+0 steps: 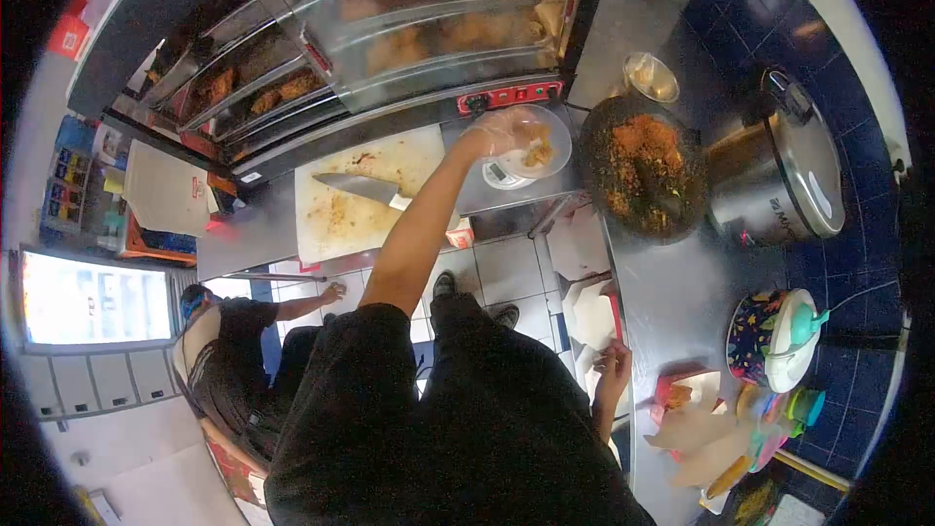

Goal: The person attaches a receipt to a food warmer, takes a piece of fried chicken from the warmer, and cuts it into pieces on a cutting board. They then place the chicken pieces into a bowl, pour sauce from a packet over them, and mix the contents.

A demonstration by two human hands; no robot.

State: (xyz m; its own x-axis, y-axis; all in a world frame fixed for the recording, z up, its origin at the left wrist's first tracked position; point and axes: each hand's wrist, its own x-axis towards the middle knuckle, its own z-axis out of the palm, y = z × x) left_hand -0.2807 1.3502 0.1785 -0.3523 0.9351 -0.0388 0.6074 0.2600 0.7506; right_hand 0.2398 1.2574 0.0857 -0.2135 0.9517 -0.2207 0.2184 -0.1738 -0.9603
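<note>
My left hand [504,129], in what looks like a thin clear glove, reaches over a clear plastic bowl [555,148]. Its fingers are blurred inside the bowl, beside light brown food pieces [536,153]. Under the bowl sits a white digital scale [499,175]. To the left of that lies a large knife [355,185] with a white handle, on a stained white cutting board [321,219]. Down at my right side, my right hand [612,367] hangs by the counter edge with loosely bent, parted fingers, near white cartons [590,317].
A heated display cabinet [448,68] with fried food stands behind the board. Rightward are a dark round pan [623,200] of reddish crumbs, a steel pot [750,180], a small bowl [651,78] and a patterned rice cooker [755,336]. A person [229,351] in black is at left.
</note>
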